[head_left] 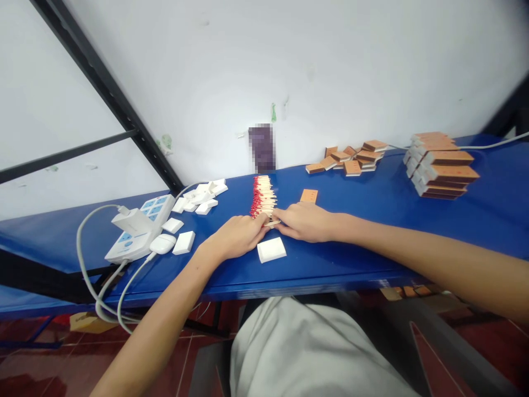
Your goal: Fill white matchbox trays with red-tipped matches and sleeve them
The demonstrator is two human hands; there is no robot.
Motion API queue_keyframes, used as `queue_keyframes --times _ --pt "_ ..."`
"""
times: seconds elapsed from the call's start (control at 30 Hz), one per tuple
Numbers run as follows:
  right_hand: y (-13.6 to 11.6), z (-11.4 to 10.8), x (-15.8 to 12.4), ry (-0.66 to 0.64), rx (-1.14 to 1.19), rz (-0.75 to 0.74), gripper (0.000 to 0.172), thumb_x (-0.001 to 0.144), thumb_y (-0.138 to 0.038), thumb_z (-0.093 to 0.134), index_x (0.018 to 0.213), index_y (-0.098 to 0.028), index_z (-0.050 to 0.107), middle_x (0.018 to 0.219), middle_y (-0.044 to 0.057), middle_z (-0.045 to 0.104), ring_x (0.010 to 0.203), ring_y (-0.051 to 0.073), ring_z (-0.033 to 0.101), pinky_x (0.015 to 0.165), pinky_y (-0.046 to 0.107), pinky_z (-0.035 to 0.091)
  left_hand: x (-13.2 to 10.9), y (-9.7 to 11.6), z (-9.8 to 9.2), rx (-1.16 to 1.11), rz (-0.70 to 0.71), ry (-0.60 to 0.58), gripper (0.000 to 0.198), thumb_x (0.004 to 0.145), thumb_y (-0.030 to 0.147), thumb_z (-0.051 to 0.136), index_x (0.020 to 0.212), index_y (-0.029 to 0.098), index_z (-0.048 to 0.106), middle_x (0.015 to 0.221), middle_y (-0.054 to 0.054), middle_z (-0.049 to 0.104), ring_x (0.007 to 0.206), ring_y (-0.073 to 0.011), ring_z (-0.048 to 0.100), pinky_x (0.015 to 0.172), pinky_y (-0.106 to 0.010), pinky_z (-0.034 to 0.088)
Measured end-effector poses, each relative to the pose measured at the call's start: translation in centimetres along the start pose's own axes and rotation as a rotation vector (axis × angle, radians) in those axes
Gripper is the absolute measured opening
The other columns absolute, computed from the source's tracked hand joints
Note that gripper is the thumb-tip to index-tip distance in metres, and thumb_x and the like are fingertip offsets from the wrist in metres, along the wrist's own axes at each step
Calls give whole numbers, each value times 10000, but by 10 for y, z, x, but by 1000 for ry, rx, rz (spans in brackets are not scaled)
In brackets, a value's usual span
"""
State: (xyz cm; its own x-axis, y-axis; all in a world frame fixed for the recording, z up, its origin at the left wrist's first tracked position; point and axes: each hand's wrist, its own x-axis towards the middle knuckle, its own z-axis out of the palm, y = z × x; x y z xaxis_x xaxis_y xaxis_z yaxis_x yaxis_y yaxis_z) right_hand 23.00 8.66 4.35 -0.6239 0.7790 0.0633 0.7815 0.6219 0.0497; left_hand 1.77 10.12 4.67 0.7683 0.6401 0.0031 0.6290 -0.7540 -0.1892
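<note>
A long pile of matches (264,196) with red heads lies on the blue table, heads to the left. At its near end, my left hand (243,234) and my right hand (303,220) meet with fingers closed on a few matches (271,223). The left fingers are at the head side, the right ones at the bare stick ends. Just below my hands sits a white matchbox tray (271,250); its inside is hard to make out. Behind my right hand lies an orange matchbox sleeve (309,196), partly hidden by the hand.
White trays (202,196) lie loosely at the left, near a power strip (144,226) with cables and a white earbud case (162,243). Orange matchboxes (351,160) are heaped at the back right, beside a stacked block of matchboxes (444,165). A wall rises behind the table.
</note>
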Motion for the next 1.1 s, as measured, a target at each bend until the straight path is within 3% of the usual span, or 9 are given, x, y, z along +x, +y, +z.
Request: queue_keyframes --times 0.47,0.7,0.83,0.93,1.1 --pt "0 -1 0 7 48 0 319 1014 -385 354 1038 -155 574 845 113 698 664 215 626 558 286 265 0 0 0 -23 -8 2 320 1054 379 299 1180 158 494 860 -99 708 754 -287 692 629 -335 450" --pt "0 -8 -1 56 141 -6 299 1009 -375 358 993 -161 567 774 78 656 596 173 543 556 280 250 -5 -3 -11 -109 -9 42 287 1052 378 319 1118 175 511 810 -62 667 685 -244 636 610 -316 390" --pt "-7 -17 -10 69 287 -35 299 1003 -380 383 951 -161 581 706 42 612 557 145 473 555 273 242 -20 6 -22 -238 -13 74 297 1056 394 312 1002 195 526 758 -26 621 644 -208 564 611 -313 351" --pt "-15 -22 -17 31 428 -105 261 987 -361 431 943 -162 595 644 3 568 549 132 450 566 260 255 -35 18 -26 -315 1 87 289 1055 371 331 955 200 541 779 -10 616 702 -195 546 718 -328 367" --pt "-20 -25 -24 -28 528 -165 165 940 -270 495 891 -166 614 577 -35 513 521 115 420 568 249 261 -45 32 -18 -466 -53 171 217 1012 340 442 916 195 571 718 26 582 679 -162 503 823 -347 358"
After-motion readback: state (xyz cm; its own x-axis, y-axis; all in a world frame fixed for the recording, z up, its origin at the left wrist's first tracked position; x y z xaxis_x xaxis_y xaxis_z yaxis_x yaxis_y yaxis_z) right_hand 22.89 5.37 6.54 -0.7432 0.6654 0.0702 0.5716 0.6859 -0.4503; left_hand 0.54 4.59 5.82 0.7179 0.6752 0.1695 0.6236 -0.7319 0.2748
